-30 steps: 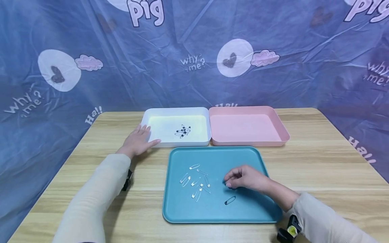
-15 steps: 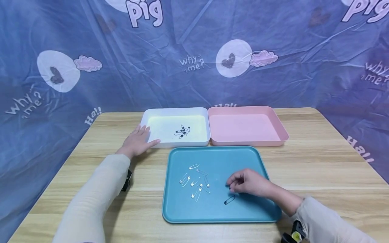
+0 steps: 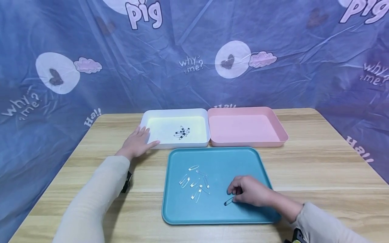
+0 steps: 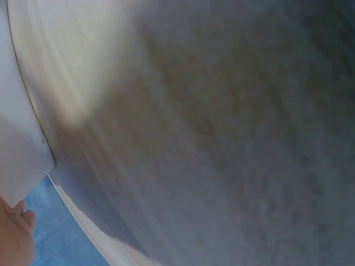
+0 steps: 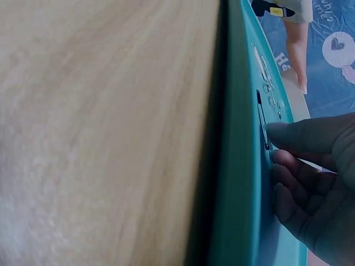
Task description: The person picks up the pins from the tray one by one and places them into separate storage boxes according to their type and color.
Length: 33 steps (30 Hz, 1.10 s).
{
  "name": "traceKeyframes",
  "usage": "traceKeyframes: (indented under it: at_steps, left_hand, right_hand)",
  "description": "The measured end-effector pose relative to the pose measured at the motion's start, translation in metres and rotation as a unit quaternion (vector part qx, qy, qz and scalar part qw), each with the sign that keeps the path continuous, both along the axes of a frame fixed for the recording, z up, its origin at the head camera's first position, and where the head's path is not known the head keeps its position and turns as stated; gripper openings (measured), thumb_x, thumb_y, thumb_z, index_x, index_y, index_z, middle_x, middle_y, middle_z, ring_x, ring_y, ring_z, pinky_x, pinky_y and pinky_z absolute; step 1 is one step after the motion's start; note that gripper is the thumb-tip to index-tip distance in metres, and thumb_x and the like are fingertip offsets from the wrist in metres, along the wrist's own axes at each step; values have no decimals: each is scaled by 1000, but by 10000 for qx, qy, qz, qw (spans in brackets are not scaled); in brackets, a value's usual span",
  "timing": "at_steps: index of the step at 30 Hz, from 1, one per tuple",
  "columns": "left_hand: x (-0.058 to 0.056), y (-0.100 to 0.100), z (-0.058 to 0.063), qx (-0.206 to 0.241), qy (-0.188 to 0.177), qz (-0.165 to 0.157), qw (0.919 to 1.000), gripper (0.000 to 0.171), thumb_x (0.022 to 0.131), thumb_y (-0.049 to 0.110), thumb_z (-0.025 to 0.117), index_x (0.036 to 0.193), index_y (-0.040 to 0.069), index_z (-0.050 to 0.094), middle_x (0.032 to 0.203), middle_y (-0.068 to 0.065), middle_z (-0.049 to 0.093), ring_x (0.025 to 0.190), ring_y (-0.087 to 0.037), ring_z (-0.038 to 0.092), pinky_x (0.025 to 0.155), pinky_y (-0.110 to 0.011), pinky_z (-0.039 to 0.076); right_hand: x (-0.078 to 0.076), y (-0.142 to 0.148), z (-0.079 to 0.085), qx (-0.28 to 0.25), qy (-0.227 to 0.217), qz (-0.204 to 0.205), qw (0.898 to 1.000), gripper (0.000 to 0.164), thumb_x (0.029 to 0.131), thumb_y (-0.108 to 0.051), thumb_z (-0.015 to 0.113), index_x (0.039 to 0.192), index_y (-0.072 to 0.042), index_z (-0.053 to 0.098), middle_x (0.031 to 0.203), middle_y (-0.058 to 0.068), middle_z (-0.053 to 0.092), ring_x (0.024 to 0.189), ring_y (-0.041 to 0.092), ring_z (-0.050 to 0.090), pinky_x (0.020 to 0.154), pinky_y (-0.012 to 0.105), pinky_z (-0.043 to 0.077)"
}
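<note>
On the teal tray (image 3: 218, 214): black pin (image 3: 228, 201), right of silver pins (image 3: 193, 184).
Your right hand (image 3: 251, 191): over tray, at that pin; can't tell if pinching.
Your left hand (image 3: 136, 143): left of tray, spread against white bin (image 3: 191, 144), grasping nothing.

table (image 3: 307, 168): white bin (image 3: 161, 130), pink bin (image 3: 244, 130), teal tray (image 3: 206, 214)

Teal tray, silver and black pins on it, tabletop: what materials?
Teal tray: probably molded plastic, satin; uniform color, rounded raised rim.
Silver pins: likely metal wire, shiny; bright glints.
Black pin: likely dark-coated metal; slim wire loop, finish too small to judge.
Tabletop: wood or wood-look laminate, soft sheen; pale grain, can't tell which.
</note>
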<state>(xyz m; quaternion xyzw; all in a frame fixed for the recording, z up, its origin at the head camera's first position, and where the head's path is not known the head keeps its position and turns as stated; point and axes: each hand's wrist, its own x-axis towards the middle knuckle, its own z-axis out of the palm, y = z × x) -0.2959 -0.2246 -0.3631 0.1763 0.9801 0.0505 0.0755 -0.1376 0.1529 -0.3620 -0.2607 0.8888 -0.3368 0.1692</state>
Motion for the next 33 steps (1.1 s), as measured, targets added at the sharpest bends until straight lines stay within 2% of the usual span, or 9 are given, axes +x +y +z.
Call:
traceKeyframes:
  at_steps: [4,9,17,21,33]
  left_hand:
    - [0,0,-1,15,-8,22,10000,91,81,67,18,134,-7,17,139,-23,13,128,-33,2,103,-40,-2]
    - [0,-1,-3,6,0,24,10000,91,81,67,19,133,-7,17,139,-23,12,128,-33,3,103,-40,-2]
    - [-1,-1,-4,42,-31,65,10000,91,81,67,19,134,-7,16,139,-23,11,128,-33,0,103,-40,-3]
    - [-2,-1,-3,58,-45,65,10000,91,80,67,19,134,-7,16,139,-23,11,128,-33,0,103,-40,-3]
    - [-1,-1,-3,26,-35,45,10000,91,81,67,19,134,-7,16,139,-23,11,128,-33,1,103,-40,-2]
  right_hand:
    - [2,-3,0,45,106,87,9999,12,69,-3,67,74,-13,64,71,-11,51,64,4,46,56,19,43]
    - [2,-7,-1,60,-8,118,9999,8,72,-5,66,71,-12,64,69,-12,50,63,3,45,54,19,42]
    - [2,-8,-1,124,74,245,9996,19,74,-3,64,65,-18,56,65,-13,46,61,2,43,52,18,40]
    - [2,-7,-2,99,58,247,9996,19,75,-3,62,65,-18,55,63,-13,46,60,2,43,51,18,40]
    - [-6,-9,1,-475,-400,-60,9980,12,78,-5,61,69,-12,57,63,-8,50,60,5,45,52,20,41]
